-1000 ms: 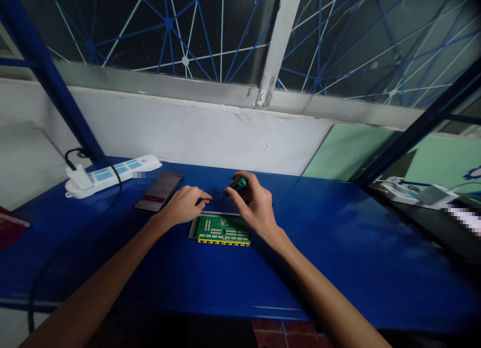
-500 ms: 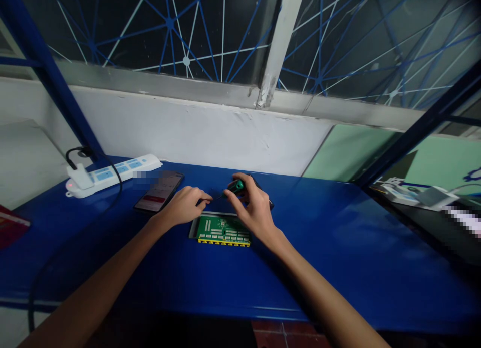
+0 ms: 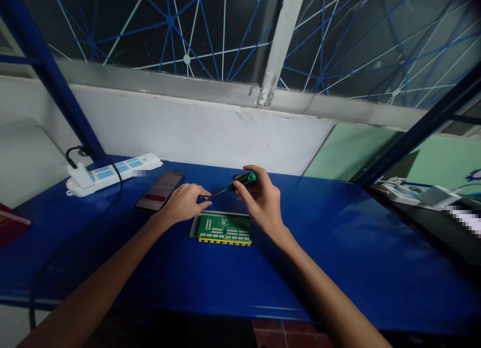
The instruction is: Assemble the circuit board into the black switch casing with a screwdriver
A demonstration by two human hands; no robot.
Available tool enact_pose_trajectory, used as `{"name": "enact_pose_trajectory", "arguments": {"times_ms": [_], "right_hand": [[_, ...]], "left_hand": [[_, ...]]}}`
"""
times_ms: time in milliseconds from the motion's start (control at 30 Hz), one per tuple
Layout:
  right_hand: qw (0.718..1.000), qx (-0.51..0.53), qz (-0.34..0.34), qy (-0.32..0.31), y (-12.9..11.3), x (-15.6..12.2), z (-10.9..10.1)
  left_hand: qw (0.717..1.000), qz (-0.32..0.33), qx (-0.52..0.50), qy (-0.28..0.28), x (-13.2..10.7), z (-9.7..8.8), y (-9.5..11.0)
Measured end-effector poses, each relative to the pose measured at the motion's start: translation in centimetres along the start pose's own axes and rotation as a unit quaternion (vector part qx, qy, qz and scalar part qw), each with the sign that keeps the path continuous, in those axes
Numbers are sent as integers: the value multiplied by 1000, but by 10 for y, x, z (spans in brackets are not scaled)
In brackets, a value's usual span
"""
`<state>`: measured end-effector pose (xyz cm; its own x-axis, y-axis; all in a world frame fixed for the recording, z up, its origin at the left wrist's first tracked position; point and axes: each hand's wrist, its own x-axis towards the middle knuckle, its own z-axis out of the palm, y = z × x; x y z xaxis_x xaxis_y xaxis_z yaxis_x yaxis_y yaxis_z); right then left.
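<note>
A green circuit board (image 3: 224, 229) with a yellow front edge lies flat on the blue table (image 3: 338, 237), in a pale tray. My right hand (image 3: 263, 200) is closed round a small screwdriver (image 3: 240, 180) with a green and black handle, its thin tip pointing left toward my left hand. My left hand (image 3: 184, 202) hovers just behind the board's left end, fingers pinched together at the screwdriver's tip; whatever they pinch is too small to make out.
A phone (image 3: 160, 190) with a lit screen lies left of the board. A white power strip (image 3: 112, 171) with a plug and black cable sits at the far left against the white wall. Clutter lies on a side surface at the right (image 3: 424, 192).
My right hand has lifted and tilted the screwdriver, so the handle now sits higher and further right. My left hand has hardly moved.
</note>
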<state>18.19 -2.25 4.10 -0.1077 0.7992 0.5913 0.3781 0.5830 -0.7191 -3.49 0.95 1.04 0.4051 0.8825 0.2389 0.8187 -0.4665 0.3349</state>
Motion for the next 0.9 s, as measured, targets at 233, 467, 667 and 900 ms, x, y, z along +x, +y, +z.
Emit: {"name": "enact_pose_trajectory", "arguments": {"times_ms": [233, 467, 667, 900], "right_hand": [[999, 28, 13, 16, 0, 2, 0], [997, 51, 27, 47, 2, 5, -2], [996, 68, 28, 42, 0, 5, -2], [995, 79, 32, 46, 0, 5, -2]], "left_hand": [[999, -4, -46, 5, 1, -1, -5], [989, 17, -147, -9, 0, -15, -1], [990, 24, -140, -23, 1, -14, 2], [989, 34, -144, -17, 0, -13, 2]]}}
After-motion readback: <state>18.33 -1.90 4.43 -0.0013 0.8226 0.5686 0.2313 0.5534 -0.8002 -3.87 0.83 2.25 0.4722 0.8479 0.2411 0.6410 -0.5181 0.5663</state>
